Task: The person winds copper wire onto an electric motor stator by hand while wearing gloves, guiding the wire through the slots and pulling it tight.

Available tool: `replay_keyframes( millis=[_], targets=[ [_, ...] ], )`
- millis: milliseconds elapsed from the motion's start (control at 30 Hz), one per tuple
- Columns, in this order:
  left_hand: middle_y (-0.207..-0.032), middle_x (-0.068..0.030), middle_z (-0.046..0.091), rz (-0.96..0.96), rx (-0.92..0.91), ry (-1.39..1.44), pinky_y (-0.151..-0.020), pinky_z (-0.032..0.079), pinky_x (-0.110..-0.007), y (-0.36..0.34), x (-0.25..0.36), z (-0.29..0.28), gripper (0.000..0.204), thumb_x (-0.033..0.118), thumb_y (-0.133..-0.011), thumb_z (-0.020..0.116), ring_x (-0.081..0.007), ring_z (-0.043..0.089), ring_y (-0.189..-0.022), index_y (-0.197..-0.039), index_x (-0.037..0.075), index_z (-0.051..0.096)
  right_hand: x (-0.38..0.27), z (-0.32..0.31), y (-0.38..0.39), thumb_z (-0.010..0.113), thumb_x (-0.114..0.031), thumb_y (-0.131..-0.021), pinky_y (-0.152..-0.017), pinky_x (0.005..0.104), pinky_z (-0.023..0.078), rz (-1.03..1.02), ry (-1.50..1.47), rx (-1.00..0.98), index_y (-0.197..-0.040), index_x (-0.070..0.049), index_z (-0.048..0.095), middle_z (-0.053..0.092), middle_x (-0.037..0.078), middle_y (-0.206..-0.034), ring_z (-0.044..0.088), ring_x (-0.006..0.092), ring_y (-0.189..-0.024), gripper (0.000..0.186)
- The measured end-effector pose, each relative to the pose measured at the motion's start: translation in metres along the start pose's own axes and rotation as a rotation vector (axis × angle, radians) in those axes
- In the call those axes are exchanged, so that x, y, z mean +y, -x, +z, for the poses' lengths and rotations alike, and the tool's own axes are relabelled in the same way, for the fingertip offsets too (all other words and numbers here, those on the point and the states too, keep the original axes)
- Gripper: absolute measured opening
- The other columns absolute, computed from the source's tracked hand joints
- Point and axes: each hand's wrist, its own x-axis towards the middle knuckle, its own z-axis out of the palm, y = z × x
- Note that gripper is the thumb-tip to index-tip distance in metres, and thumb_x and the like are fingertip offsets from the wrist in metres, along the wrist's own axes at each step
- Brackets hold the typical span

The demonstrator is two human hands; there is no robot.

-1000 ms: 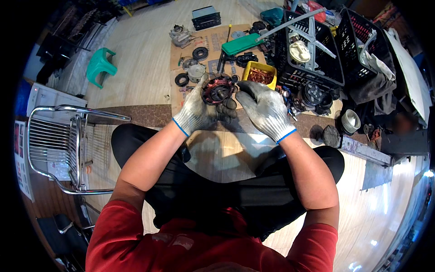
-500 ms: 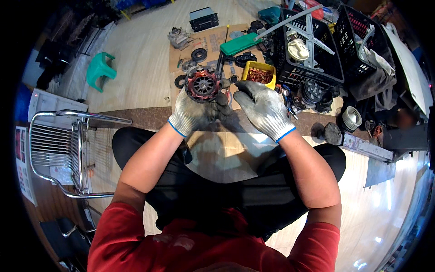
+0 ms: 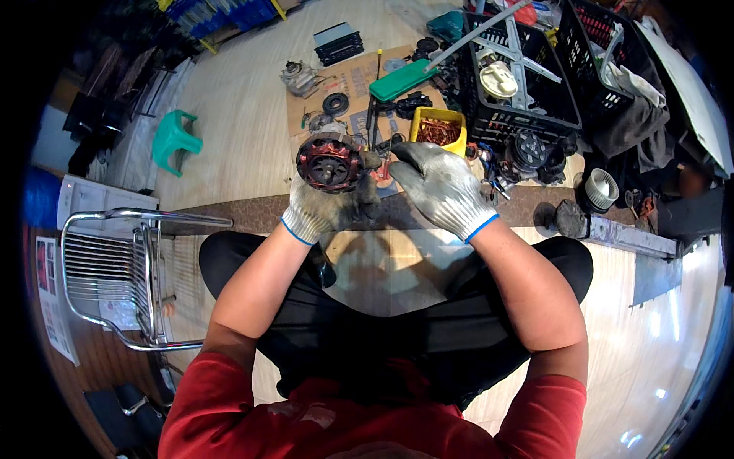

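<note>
My left hand (image 3: 325, 210), in a grey-stained white knit glove, is closed around a round alternator stator (image 3: 330, 162). Copper windings ring its rim, and a dark spoked end with a central hub faces up. Just to the right of it, my gloved right hand (image 3: 443, 183) hovers with its fingers stretched out and the thumb a little apart. Nothing shows between them, though the fingertips are dark and partly hidden. Beyond the right hand stands a yellow container (image 3: 440, 128) full of small copper-coloured pieces.
A cardboard sheet (image 3: 355, 80) carries a green case (image 3: 401, 79), a black ring (image 3: 335, 104) and a metal housing (image 3: 298, 79). Black crates (image 3: 527, 126) with parts stand to the right. Leftward are a chrome chair (image 3: 145, 283) and a green stool (image 3: 176, 141).
The stator has tipped in my left hand, so its side shows more, and sits slightly lower and further left. My right hand stays nearly where it was. The whole view has shifted slightly.
</note>
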Motion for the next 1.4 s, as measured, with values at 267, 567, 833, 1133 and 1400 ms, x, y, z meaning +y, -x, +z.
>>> replay_keyframes(
  millis=[267, 567, 833, 1133, 1400],
  targets=[
    [-0.103, -0.0103, 0.064, 0.045, 0.093, -0.140, -0.078, 0.054, -0.043, 0.006, -0.010, 0.045, 0.046, 0.042, -0.101, 0.034, -0.0273, 0.062, -0.087, -0.122, 0.009, 0.058, 0.001, -0.003, 0.004, 0.060, -0.013, -0.081, -0.070, 0.0399, 0.055, -0.230, 0.228, 0.053, -0.092, -0.006, 0.068, 0.063, 0.013, -0.095, 0.065, 0.0305, -0.090, 0.016],
    [-0.110, -0.0189, 0.067, -0.018, 0.070, -0.098, -0.078, 0.059, -0.049, -0.002, -0.022, 0.059, 0.067, 0.061, -0.099, 0.039, -0.0335, 0.067, -0.095, -0.129, 0.004, 0.056, -0.007, -0.007, -0.001, 0.056, -0.021, -0.092, -0.077, 0.0453, 0.052, 0.081, 0.005, -0.060, -0.098, -0.001, 0.066, 0.065, 0.018, -0.099, 0.064, 0.0345, -0.094, 0.023],
    [-0.126, -0.0164, 0.063, 0.127, 0.215, -0.633, -0.094, 0.056, -0.046, 0.007, -0.030, 0.077, 0.060, 0.052, -0.102, 0.043, -0.0261, 0.064, -0.111, -0.138, 0.004, 0.048, -0.013, -0.004, 0.003, 0.056, -0.030, -0.095, -0.082, 0.0448, 0.051, 0.168, -0.185, -0.115, -0.108, -0.001, 0.068, 0.068, 0.023, -0.098, 0.065, 0.0412, -0.094, 0.034],
    [-0.140, -0.0176, 0.050, 0.359, 0.107, -0.916, -0.108, 0.044, -0.036, 0.000, -0.025, 0.066, 0.055, 0.020, -0.099, 0.057, -0.0249, 0.054, -0.125, -0.146, -0.003, 0.038, 0.010, 0.015, 0.007, 0.056, -0.014, -0.090, -0.082, 0.0426, 0.052, 0.197, -0.368, -0.198, -0.104, -0.001, 0.068, 0.067, 0.022, -0.103, 0.066, 0.0387, -0.093, 0.023],
    [-0.141, -0.0177, 0.049, 0.425, 0.137, -1.065, -0.110, 0.038, -0.034, 0.006, -0.021, 0.071, 0.071, 0.026, -0.093, 0.068, -0.0231, 0.048, -0.129, -0.147, -0.006, 0.036, 0.020, 0.022, 0.008, 0.060, -0.020, -0.093, -0.072, 0.0305, 0.051, 0.098, -0.383, -0.191, -0.107, 0.002, 0.066, 0.068, 0.011, -0.091, 0.062, 0.0186, -0.079, 0.027]
  ],
)
